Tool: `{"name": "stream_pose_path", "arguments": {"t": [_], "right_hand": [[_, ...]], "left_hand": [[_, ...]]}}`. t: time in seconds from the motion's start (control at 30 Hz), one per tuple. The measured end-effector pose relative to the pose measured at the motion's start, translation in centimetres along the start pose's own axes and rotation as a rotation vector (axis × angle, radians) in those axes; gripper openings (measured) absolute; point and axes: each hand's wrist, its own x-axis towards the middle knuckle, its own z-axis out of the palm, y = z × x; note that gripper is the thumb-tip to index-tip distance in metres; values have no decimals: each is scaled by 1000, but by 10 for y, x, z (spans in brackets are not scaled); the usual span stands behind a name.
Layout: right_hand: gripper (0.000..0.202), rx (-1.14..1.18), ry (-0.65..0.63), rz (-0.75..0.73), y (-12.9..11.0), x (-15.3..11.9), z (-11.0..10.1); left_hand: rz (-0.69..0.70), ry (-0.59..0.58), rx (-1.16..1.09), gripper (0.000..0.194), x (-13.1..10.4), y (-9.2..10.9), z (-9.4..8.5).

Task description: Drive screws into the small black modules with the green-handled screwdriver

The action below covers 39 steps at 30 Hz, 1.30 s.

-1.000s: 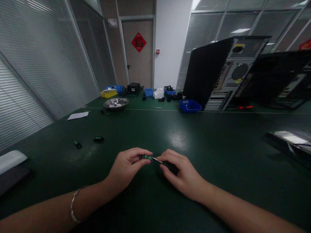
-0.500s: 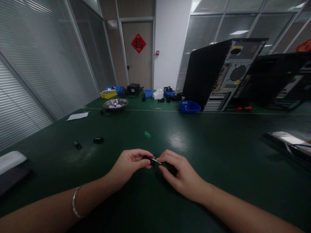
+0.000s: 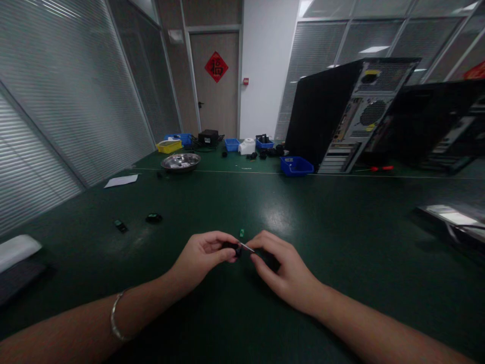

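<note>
Pinched between thumb and fingers, a small black plastic part (image 3: 238, 251) is in my left hand (image 3: 208, 255), partly covered by the fingertips. My right hand (image 3: 280, 263) is closed on a thin metal tool (image 3: 247, 247) whose shaft points left and meets the black part; its other end is hidden in the hand, so its exact kind cannot be told. Just beyond the fingertips is a small green circuit board (image 3: 241, 233). Farther left on the table lie a black piece with a green face (image 3: 153, 218) and a narrow black piece (image 3: 120, 226).
A metal dish (image 3: 181, 162) stands at the back left, near a white paper (image 3: 121, 181). Blue bins, including one (image 3: 296, 166) beside a black computer tower (image 3: 326, 111), line the back. A red-handled tool (image 3: 382, 168) lies behind the tower. Another device (image 3: 452, 217) is at right.
The green circuit board has shifted nearer to my hands and slightly right; it was blurred before. The metal tool's shaft has tilted and moved a little right and up. My left hand is nearly still.
</note>
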Motion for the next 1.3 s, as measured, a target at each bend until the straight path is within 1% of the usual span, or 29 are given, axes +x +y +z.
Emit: {"name": "stream_pose_path", "arguments": {"t": [0.13, 0.2, 0.23, 0.3, 0.37, 0.47, 0.53, 0.7, 0.8, 0.87, 0.97, 1.07, 1.2, 1.3], "right_hand": [[15, -28, 172, 58, 8, 1, -3], [14, -53, 219, 91, 12, 3, -4], [14, -69, 220, 102, 14, 4, -4], [11, -110, 187, 118, 18, 6, -4], [8, -160, 127, 132, 21, 7, -3], [17, -239, 38, 157, 23, 11, -2], [22, -285, -18, 173, 23, 16, -3], [26, -360, -172, 149, 21, 42, -6], [28, -365, -283, 114, 22, 58, -5], [28, -362, -331, 120, 23, 63, -4], [28, -344, -347, 170, 23, 62, -4], [28, -291, -316, 259, 18, 55, -7], [29, -170, -270, 424, 6, 50, -8], [29, -82, -290, 515, -6, 54, -1]], "left_hand": [[22, 16, 58, 25, 4, -3, -5], [41, 9, 93, 26, 6, -4, -7], [54, 0, 113, 26, 6, -5, -8], [81, -27, 165, 26, 7, -5, -9], [109, -62, 238, 23, 7, -4, -9], [151, -105, 381, 15, 4, 0, -11], [178, -118, 473, 14, 2, 2, -12], [214, -115, 623, 24, -1, -1, -17], [243, -120, 663, 23, 1, -1, -22], [261, -116, 680, 22, 4, 1, -25], [275, -99, 703, 21, 8, 4, -30], [288, -80, 720, 19, 10, 3, -33], [294, -56, 727, 21, 11, -2, -34], [291, -34, 716, 27, 9, -4, -34]]}}
